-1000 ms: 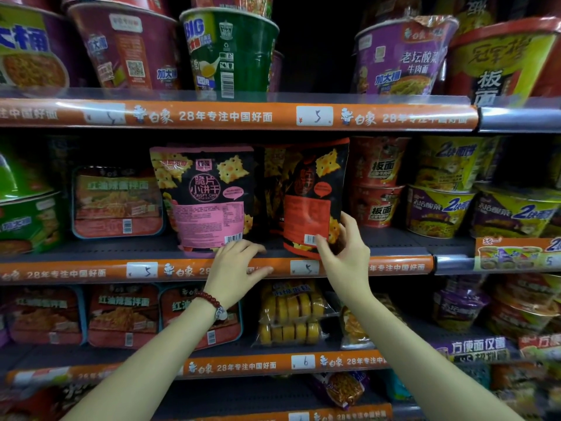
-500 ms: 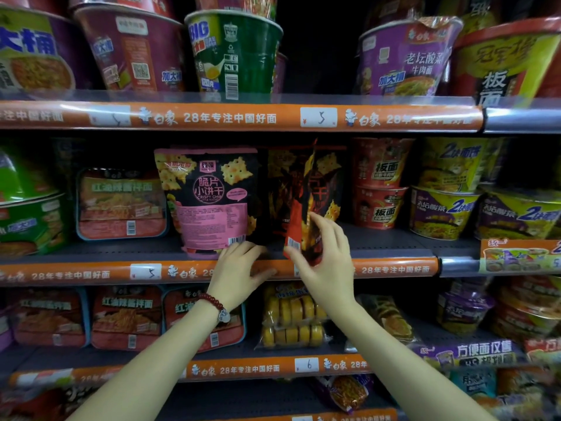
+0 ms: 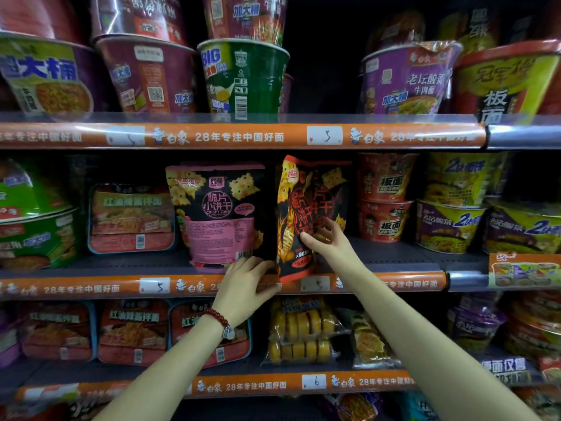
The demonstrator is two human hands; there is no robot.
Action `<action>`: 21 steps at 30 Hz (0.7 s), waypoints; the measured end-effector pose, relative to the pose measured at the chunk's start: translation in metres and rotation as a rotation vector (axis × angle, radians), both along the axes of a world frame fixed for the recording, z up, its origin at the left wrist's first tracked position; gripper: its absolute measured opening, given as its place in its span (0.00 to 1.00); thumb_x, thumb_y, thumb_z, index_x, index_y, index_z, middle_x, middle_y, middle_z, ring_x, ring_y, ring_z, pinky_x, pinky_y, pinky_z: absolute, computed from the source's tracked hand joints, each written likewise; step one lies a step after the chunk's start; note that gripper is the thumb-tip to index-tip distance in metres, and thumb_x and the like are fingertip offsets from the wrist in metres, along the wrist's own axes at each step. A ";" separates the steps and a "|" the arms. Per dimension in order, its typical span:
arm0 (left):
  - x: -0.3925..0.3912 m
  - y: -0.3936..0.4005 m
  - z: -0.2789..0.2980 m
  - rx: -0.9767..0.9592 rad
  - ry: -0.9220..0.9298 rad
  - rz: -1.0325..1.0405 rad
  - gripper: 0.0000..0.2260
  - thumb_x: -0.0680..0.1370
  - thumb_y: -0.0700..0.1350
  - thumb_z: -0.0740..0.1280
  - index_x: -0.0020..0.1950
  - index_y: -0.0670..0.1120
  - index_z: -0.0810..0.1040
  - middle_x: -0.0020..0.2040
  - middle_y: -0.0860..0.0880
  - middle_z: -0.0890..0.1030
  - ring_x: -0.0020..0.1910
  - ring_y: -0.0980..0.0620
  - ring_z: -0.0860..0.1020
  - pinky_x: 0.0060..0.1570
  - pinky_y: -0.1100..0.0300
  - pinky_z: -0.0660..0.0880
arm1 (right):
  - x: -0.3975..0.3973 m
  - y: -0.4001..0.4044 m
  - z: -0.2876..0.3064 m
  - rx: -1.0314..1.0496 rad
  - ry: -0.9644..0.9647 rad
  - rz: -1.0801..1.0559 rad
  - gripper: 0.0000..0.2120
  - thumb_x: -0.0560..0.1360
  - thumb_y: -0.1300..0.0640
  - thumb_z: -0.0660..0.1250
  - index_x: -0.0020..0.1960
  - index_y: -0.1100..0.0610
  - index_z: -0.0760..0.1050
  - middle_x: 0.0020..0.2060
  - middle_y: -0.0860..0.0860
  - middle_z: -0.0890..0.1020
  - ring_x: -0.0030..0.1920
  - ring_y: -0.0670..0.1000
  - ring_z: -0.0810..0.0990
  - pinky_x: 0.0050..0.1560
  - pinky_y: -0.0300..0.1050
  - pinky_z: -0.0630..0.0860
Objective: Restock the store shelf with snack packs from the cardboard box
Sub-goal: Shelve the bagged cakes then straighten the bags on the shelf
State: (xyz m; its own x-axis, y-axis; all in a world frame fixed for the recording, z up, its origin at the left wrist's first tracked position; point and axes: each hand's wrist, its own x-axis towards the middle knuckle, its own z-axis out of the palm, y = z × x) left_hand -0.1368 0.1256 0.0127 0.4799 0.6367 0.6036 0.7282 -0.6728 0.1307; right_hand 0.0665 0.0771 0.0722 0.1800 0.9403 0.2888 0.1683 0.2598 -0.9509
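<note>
Two crisp-biscuit snack packs stand side by side on the middle shelf [image 3: 394,256]. The pink-and-black pack [image 3: 217,214] stands upright, back label facing out. The red-and-black pack [image 3: 303,205] leans slightly, its bottom edge at the shelf's front rail. My right hand [image 3: 329,243] pinches this red pack at its lower front, thumb on the left, fingers on the right. My left hand [image 3: 246,282] rests with relaxed fingers on the orange rail, touching the bottom of the pink pack. The cardboard box is out of view.
Instant noodle tubs [image 3: 243,77] fill the top shelf, with a dark gap right of the green one. Noodle bowls [image 3: 385,199] stand right of the red pack, flat noodle trays [image 3: 132,220] left of the pink one. Yellow biscuit bags [image 3: 300,329] sit on the shelf below.
My right hand has turned the red pack from its back label to its front and shifted it left, closer to the pink pack. My left hand stayed at the rail.
</note>
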 end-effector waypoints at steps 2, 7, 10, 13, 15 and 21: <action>0.000 0.000 0.000 0.013 0.000 0.004 0.26 0.71 0.63 0.60 0.60 0.48 0.77 0.54 0.50 0.79 0.54 0.46 0.75 0.52 0.54 0.70 | 0.004 0.008 0.005 -0.042 -0.033 0.032 0.38 0.71 0.49 0.74 0.75 0.53 0.58 0.66 0.52 0.73 0.63 0.50 0.74 0.59 0.43 0.72; 0.000 -0.001 0.001 -0.005 -0.002 0.002 0.25 0.72 0.63 0.61 0.59 0.48 0.77 0.54 0.50 0.79 0.54 0.46 0.75 0.53 0.54 0.70 | -0.001 0.015 0.004 -0.077 -0.044 0.080 0.41 0.69 0.47 0.75 0.75 0.54 0.59 0.64 0.52 0.75 0.60 0.48 0.76 0.54 0.39 0.73; 0.000 -0.001 0.000 -0.022 -0.015 -0.004 0.21 0.72 0.59 0.67 0.60 0.48 0.77 0.54 0.50 0.78 0.55 0.47 0.75 0.53 0.55 0.69 | -0.004 0.015 0.001 -0.032 -0.100 0.061 0.42 0.68 0.49 0.77 0.75 0.54 0.60 0.64 0.51 0.74 0.62 0.46 0.74 0.62 0.45 0.73; 0.000 -0.001 0.000 -0.011 -0.005 0.002 0.21 0.72 0.59 0.68 0.61 0.48 0.77 0.55 0.50 0.78 0.55 0.47 0.75 0.53 0.55 0.69 | -0.005 0.010 -0.002 0.009 -0.089 -0.004 0.45 0.66 0.47 0.78 0.76 0.52 0.59 0.63 0.49 0.74 0.65 0.48 0.73 0.66 0.51 0.72; 0.000 0.000 0.000 -0.024 0.002 0.003 0.23 0.72 0.61 0.65 0.62 0.49 0.76 0.56 0.51 0.78 0.56 0.48 0.74 0.54 0.56 0.69 | -0.004 0.003 -0.005 0.037 -0.089 -0.078 0.46 0.65 0.45 0.78 0.76 0.50 0.59 0.61 0.46 0.73 0.63 0.47 0.73 0.65 0.50 0.73; 0.000 0.004 -0.003 -0.026 -0.008 -0.030 0.28 0.71 0.65 0.55 0.62 0.51 0.75 0.57 0.53 0.76 0.58 0.51 0.72 0.58 0.58 0.66 | 0.016 -0.019 -0.011 0.137 -0.140 -0.484 0.49 0.64 0.40 0.77 0.77 0.51 0.57 0.69 0.48 0.70 0.69 0.50 0.70 0.68 0.50 0.68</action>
